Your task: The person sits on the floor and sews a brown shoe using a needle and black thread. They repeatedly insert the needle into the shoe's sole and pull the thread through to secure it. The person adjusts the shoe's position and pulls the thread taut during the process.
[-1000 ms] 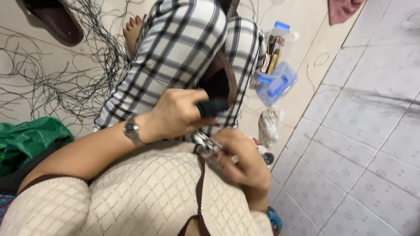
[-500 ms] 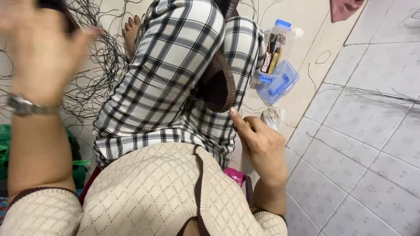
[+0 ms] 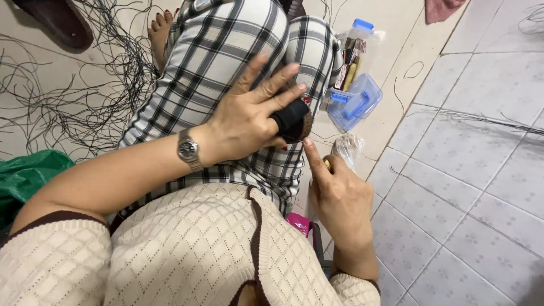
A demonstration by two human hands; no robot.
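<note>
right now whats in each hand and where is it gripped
The left hand lies fingers spread on a black piece on the lap, thumb side against it; no clear grip. The right hand curls round something small and yellowish, too hidden to name.

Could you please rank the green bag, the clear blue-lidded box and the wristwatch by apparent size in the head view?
1. Green bag, though partly cut off.
2. Clear blue-lidded box.
3. Wristwatch, smallest despite being nearer the camera.

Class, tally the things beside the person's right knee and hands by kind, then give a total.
Clear plastic boxes with blue clasps: 1
Clear tubs with blue lids: 1
Black pads under the left hand: 1
Crumpled clear bags by the right hand: 1
Total: 4
</note>
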